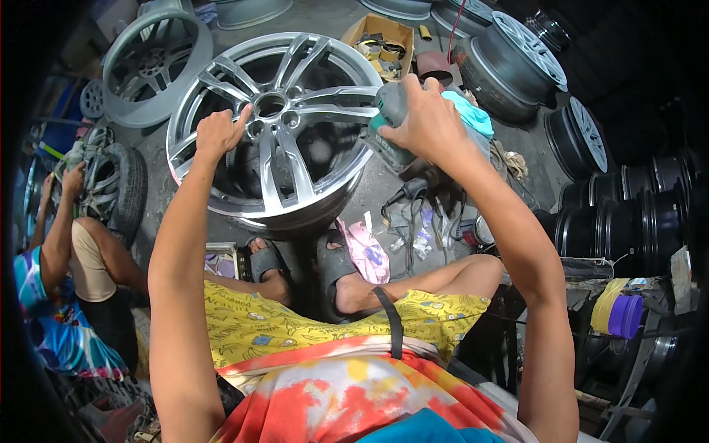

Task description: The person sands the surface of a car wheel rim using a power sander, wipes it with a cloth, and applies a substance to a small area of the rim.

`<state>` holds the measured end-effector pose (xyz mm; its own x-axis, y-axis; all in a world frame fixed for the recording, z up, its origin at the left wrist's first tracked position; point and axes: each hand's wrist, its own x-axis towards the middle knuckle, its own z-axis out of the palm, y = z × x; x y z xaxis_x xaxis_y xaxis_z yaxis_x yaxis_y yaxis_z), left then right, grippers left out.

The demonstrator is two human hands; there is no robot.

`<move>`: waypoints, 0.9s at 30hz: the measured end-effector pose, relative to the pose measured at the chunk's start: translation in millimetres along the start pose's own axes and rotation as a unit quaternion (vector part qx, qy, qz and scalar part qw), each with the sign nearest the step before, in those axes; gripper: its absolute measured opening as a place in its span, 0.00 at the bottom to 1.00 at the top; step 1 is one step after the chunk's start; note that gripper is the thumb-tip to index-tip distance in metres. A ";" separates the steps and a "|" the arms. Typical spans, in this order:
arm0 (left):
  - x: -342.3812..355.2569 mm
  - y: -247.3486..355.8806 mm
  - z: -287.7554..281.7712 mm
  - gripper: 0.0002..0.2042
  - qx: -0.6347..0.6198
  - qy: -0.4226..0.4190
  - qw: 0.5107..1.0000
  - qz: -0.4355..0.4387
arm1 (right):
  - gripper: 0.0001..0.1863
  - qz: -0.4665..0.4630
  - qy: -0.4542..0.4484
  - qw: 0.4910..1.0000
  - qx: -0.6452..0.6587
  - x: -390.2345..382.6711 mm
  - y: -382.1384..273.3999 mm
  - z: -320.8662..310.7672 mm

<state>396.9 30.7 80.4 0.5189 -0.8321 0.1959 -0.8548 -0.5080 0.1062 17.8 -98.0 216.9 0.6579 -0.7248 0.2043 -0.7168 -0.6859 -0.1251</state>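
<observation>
A large silver alloy wheel (317,188) lies face up in front of me, with split spokes around an open hub hole. My left hand (220,133) is closed on a spoke at the wheel's left side, its thumb pointing toward the hub. On the right, my right hand (430,122) wraps over the top of a green and grey power sander (391,122). The sander sits at the wheel's right edge, by the end of a spoke; its sanding face is hidden from here.
Behind the wheel stands a cardboard box (380,37) of yellow and dark pieces. Grey wheel (159,66) leans at back left; more rims (613,214) are stacked right. A pink cloth (363,251) lies by my foot. At left, another person's hand (72,181) touches a tyred wheel (122,188).
</observation>
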 end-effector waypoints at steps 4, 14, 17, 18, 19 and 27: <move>0.6 1.4 -1.3 0.42 0.006 -0.033 0.999 0.008 | 0.43 -0.001 0.030 1.000 0.003 3.1 -1.6 -2.0; -0.8 0.9 -1.9 0.43 -0.001 -0.014 1.000 -0.001 | 0.44 -0.004 -0.002 1.000 0.013 1.3 -8.0 0.9; -1.1 -0.1 0.3 0.43 -0.001 -0.008 1.000 -0.001 | 0.44 -0.008 0.000 1.000 0.023 -4.5 -9.4 4.5; 0.5 -0.5 1.6 0.41 -0.003 -0.015 1.000 -0.003 | 0.44 0.002 0.010 1.000 0.022 1.3 -6.9 5.6; 2.1 -0.3 2.1 0.39 -0.004 -0.022 1.000 -0.005 | 0.44 0.004 0.012 1.000 0.022 3.6 -5.3 5.8; 20.6 130.8 -83.1 0.30 -0.298 0.091 0.938 0.154 | 0.46 0.023 -0.037 0.995 0.085 -46.3 -56.1 -3.8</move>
<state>294.8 -34.4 179.3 0.2815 -0.8399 0.4640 -0.8466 0.0103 0.5321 26.6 -25.7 218.1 0.6458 -0.7535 0.1230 -0.7008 -0.6490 -0.2963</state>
